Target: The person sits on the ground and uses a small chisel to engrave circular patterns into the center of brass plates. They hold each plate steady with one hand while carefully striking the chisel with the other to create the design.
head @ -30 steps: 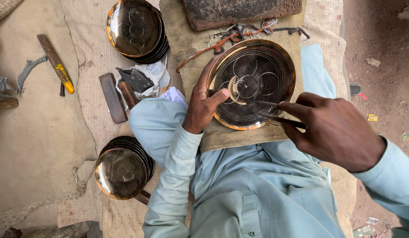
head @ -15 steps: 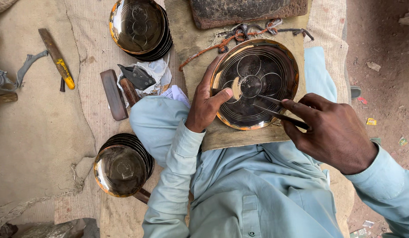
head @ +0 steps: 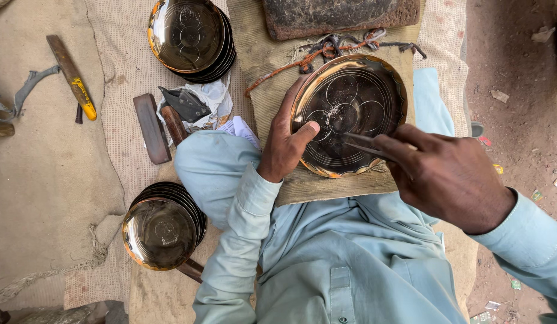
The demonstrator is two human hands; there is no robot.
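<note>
Since the earlier frames: left thumb has slid from the centre of the plate toward its near-left rim; right hand has shifted little, its tool tip kept inside the plate.

Head view, sole view:
- Brass plate (head: 350, 114): round, scalloped rim, engraved circles, a dusting of filings at its centre. Lies on a wooden board (head: 326, 186) across the person's lap, likely for a firm, flat backing.
- Left hand (head: 287, 141): curled round the plate's left edge, thumb pressed on the inner surface, apparently to stop it turning.
- Right hand (head: 446, 177): closed around a thin metal engraving tool (head: 365, 147), held low and slanted, tip on the plate's inner face.
- Stack of plates, upper (head: 191, 37): on burlap, well apart from the hands.
- Stack of plates, lower (head: 161, 231): beside the left knee.
- Yellow-handled tool (head: 71, 78): lying on the mat, far left.
- Dark stone block (head: 341, 15): just beyond the plate.
</note>
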